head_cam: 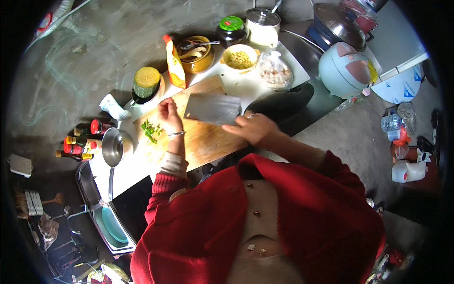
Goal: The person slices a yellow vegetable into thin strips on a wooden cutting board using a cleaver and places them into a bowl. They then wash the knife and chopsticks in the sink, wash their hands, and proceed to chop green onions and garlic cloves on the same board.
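Note:
My right hand is closed around the handle of a cleaver, whose broad metal blade lies flat-on to the view over the wooden cutting board. Left of the blade, my left hand is raised with its fingers curled together; whether something small is between them cannot be told. Chopped green leaves and stems lie on the board's left part, beside my left wrist. Paler small bits are scattered near the board's lower left edge.
Behind the board stand a cut squash in a pot, a yellow-red packet, a brown crock, a bowl of yellowish food and a plastic bag. A saucepan and sauce bottles are at the left.

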Action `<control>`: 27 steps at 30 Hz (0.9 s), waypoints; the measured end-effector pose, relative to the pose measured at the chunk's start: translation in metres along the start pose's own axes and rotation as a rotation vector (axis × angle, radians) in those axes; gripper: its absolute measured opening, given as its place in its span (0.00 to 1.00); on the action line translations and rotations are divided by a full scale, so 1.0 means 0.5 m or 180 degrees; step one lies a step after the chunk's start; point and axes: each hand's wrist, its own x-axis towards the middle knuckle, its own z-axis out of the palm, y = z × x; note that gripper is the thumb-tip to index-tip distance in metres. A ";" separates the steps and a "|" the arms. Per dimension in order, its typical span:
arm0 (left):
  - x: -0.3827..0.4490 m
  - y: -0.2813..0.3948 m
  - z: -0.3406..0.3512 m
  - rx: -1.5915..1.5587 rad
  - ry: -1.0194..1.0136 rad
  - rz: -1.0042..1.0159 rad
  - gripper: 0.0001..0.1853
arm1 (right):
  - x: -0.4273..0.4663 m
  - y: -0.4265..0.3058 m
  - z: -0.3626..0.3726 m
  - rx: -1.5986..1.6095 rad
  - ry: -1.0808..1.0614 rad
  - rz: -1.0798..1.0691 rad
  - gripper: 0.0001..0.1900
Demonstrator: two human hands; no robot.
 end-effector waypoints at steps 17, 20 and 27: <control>-0.101 0.021 -0.010 0.0132 -0.0748 -0.0595 0.03 | -0.052 0.040 0.016 0.0287 0.1074 0.0909 0.21; -0.132 0.020 -0.007 0.0154 -0.0937 -0.0724 0.02 | -0.146 0.106 0.009 0.0333 0.1603 0.1717 0.20; -0.174 0.059 0.058 0.0574 -0.1489 -0.1269 0.05 | -0.259 0.240 0.054 0.3603 0.3427 0.4634 0.20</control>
